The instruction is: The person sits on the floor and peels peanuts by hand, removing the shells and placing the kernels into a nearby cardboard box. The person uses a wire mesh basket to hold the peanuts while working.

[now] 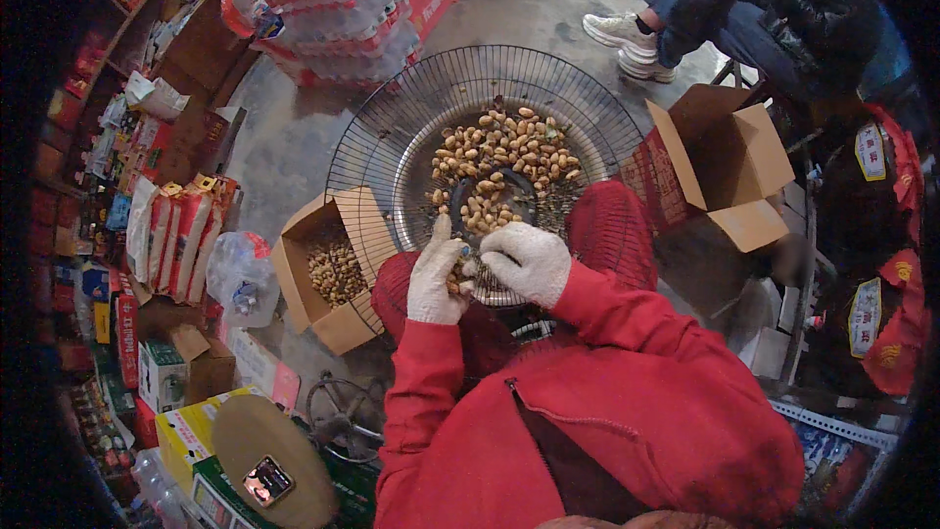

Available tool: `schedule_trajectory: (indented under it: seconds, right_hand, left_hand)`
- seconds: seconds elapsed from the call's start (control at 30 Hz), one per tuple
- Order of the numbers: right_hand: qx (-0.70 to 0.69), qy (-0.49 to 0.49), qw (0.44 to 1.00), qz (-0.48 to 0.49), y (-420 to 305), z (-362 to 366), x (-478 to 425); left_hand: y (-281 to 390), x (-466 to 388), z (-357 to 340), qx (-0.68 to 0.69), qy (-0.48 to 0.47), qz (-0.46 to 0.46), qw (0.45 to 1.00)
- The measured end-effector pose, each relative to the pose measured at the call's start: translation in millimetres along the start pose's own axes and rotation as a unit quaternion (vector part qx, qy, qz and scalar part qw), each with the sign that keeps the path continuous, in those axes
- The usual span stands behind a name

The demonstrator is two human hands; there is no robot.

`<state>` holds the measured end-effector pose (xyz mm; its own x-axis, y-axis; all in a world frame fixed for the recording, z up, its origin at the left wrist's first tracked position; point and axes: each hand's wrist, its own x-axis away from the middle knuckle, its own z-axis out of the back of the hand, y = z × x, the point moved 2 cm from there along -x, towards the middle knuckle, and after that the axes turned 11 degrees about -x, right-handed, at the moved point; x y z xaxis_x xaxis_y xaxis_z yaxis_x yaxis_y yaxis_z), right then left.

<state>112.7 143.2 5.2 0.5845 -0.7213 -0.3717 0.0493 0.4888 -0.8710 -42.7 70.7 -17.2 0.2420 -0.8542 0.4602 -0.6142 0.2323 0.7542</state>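
Observation:
My left hand [435, 283], in a white knit glove, is held palm inward around a few peanuts in their shells [461, 285]. Close beside it, my right hand [530, 262], also gloved, has its fingers bent toward the left palm; whether anything is pinched between them is hidden. Both hands are over the near side of a round black wire guard [485, 57] that surrounds a silvery metal ring [405, 184]. Unshelled peanuts [507, 147] lie heaped on the far half, with a smaller group [486, 211] nearer my fingers. My knees flank the guard.
An open carton [334, 323] at left contains small nuts [336, 273]. Another open carton [767, 147] stands at right, near a seated person's legs [705, 7]. Shrink-wrapped bottles [345, 22] are stacked beyond. A phone [269, 481] lies on a round stool-like top [257, 426].

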Motion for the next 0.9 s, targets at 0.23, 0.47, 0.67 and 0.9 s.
schedule_trajectory:
  seconds: [0.23, 0.47, 0.67, 0.9]
  right_hand:
    - [0.057, -0.203, 0.977, -0.041, 13, -6, 19]
    - [0.094, -0.253, 0.959, -0.087, 18, -11, 18]
    - [0.105, -0.265, 0.955, -0.087, 16, -12, 17]
    - [0.099, -0.239, 0.963, -0.078, 17, -10, 17]
  left_hand:
    - [64, 25, 10, 0.07, 0.033, -0.109, 0.991]
    - [137, 16, 109, 0.157, 0.176, -0.24, 0.942]
    - [114, -49, 270, 0.244, 0.207, -0.078, 0.944]
    - [99, -61, 307, 0.158, 0.373, -0.142, 0.903]
